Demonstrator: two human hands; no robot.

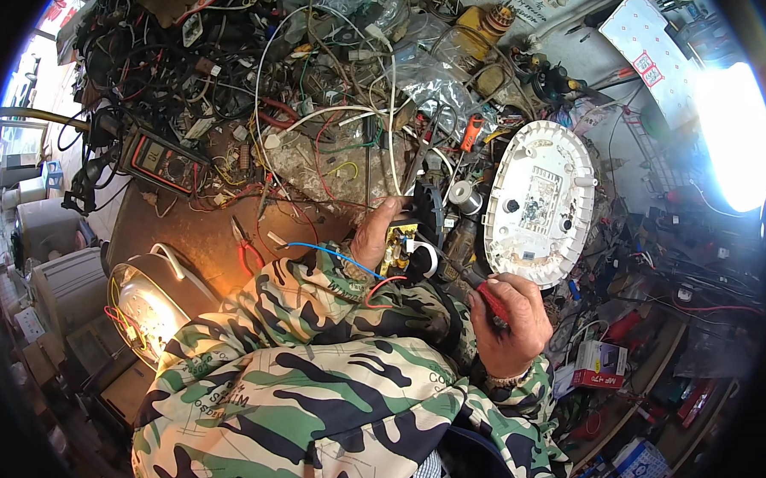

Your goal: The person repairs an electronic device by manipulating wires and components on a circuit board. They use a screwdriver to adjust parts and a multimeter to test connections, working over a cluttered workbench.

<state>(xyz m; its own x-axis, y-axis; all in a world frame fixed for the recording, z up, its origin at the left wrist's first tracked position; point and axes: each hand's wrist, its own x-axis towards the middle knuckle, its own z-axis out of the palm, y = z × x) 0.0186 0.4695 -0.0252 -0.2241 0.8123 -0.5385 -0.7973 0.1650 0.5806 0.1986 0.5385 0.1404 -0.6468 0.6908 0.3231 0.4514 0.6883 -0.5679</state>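
Note:
My left hand (373,234) is closed on the edge of a small yellowish circuit board (393,255), with the thumb pointing up. A black part and a white ring-shaped part sit at the board's right side. A blue wire (327,252) and a red wire (384,282) trail from it over my sleeve. My right hand (512,323) grips a red-handled tool (493,302); its thin dark shaft slants up and left toward the board. I cannot make out its tip. An oval white plastic housing (534,267) lies open just beyond my right hand.
A multimeter (166,161) and red-handled pliers (246,250) lie on the bench to the left. At lower left is a round white housing (145,305) with wires. Tangled cables crowd the back. A solder spool (464,197) stands near the oval housing. A lamp (738,135) glares at right.

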